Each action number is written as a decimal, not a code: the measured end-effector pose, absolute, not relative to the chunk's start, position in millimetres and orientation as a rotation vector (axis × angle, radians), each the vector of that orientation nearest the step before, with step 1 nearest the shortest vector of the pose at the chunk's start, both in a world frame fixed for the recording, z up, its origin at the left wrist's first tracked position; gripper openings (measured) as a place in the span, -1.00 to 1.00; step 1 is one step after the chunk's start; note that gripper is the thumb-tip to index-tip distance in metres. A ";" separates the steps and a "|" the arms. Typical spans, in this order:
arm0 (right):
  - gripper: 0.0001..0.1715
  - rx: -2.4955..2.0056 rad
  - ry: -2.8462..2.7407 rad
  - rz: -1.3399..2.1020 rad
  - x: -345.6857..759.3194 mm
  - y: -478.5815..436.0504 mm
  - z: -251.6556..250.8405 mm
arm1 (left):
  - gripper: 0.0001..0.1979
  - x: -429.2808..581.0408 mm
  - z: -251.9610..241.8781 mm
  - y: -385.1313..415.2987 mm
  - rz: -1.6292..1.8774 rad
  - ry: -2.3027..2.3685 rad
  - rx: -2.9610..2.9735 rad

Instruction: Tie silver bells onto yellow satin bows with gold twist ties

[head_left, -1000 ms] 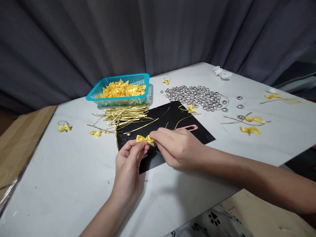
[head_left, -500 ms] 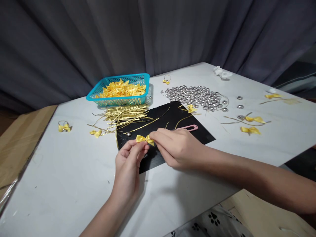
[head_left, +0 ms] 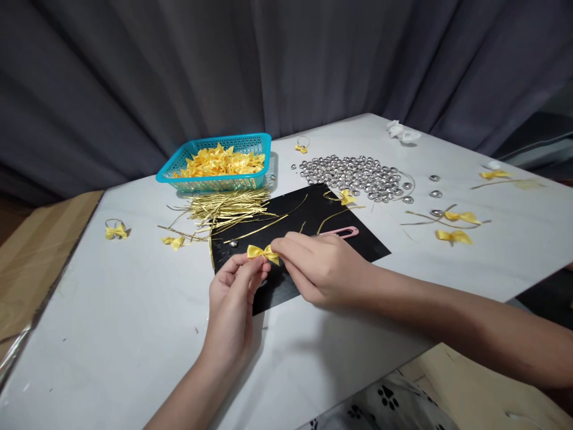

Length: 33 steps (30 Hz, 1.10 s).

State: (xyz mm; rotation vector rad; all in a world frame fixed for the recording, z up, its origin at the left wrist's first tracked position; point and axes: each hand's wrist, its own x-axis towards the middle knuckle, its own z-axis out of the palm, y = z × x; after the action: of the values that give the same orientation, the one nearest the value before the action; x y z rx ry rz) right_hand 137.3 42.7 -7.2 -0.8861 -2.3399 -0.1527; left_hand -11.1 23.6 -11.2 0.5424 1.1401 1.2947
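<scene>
A small yellow ribbon bow [head_left: 262, 253] is pinched between my two hands over the near edge of a black mat [head_left: 313, 215]. My left hand [head_left: 233, 304] grips it from below with closed fingertips. From the right, my right hand [head_left: 320, 267] holds the bow's other side, fingers curled together. A small silver bell [head_left: 233, 243] lies on the mat just left of the bow, and a pink clip [head_left: 347, 232] lies behind my right hand.
A teal basket [head_left: 259, 143] of yellow bows stands at the back, with gold twist ties [head_left: 224, 209] in front of it. A heap of silver bells [head_left: 353, 173] lies to the right. Loose bows [head_left: 454, 236] and a bow [head_left: 116, 231] lie scattered on the white table [head_left: 111, 310].
</scene>
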 end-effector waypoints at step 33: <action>-0.81 -1.040 -2.304 0.100 129.0 37.6 -16.5 | -0.87 -15.6 -13.7 21.9 1.416 1.142 0.934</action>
State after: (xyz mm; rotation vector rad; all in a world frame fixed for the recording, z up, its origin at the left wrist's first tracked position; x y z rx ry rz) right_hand 129.0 37.6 -16.5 -1.0397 -2.3040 0.1004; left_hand -15.6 21.9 -13.7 0.9340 1.1418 1.4162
